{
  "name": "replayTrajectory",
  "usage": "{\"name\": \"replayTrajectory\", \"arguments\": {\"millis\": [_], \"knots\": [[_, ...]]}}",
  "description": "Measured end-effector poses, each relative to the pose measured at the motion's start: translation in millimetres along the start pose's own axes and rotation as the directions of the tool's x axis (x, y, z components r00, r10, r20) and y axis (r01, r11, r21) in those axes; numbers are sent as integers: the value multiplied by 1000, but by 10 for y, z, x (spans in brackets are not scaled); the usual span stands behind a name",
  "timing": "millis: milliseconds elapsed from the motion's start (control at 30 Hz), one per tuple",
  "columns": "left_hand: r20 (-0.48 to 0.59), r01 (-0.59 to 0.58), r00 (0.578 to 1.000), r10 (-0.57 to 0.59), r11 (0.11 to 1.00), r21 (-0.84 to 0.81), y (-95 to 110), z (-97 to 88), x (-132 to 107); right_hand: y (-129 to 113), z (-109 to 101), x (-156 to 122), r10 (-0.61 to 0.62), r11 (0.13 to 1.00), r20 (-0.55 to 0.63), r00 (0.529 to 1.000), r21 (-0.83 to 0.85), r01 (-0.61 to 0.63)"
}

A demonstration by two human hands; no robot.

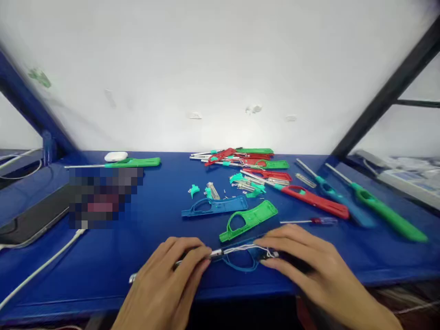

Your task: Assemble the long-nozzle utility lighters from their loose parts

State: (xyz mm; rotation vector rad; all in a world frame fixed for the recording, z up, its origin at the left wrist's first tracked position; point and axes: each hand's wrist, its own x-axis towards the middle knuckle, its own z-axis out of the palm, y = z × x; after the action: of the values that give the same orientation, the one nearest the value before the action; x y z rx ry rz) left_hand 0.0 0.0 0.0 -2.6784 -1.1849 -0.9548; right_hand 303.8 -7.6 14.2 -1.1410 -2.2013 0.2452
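At the desk's front edge, my left hand is closed, thumb and fingers around a thin metal lighter tube. White wires run from this tube toward my right hand. Its thumb and fingertips pinch a small dark piece where the wires end; my fingers partly cover it. Beneath the wires is a blue lighter half-shell with a trigger loop, its ends hidden by my hands. Just beyond lie a green half-shell and another blue half-shell.
Behind lie teal triggers, clear fuel tanks and a pile of red and green lighter parts. Right are assembled lighters and a screwdriver. A phone and white cable lie left.
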Motion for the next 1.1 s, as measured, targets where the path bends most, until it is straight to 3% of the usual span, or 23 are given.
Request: {"name": "replayTrajectory", "arguments": {"millis": [233,433,767,1000,1100], "knots": [[37,-26,999,25,999,42,55,6,43,26,-9,-37,10,999,48,999,-33,-9],[166,-77,985,47,982,174,60,-24,13,34,-18,-43,12,998,92,996,-67,-6],[134,-142,984,117,970,196,63,-8,79,30,-17,-63,2,997,76,997,-74,4],[102,-54,993,53,998,12,53,-38,77,36,-5,-66,-5,997,41,999,-82,8],[32,20,999,-17,992,-125,67,-26,95,33,-5,-79,-4,996,34,999,-86,7]]}}
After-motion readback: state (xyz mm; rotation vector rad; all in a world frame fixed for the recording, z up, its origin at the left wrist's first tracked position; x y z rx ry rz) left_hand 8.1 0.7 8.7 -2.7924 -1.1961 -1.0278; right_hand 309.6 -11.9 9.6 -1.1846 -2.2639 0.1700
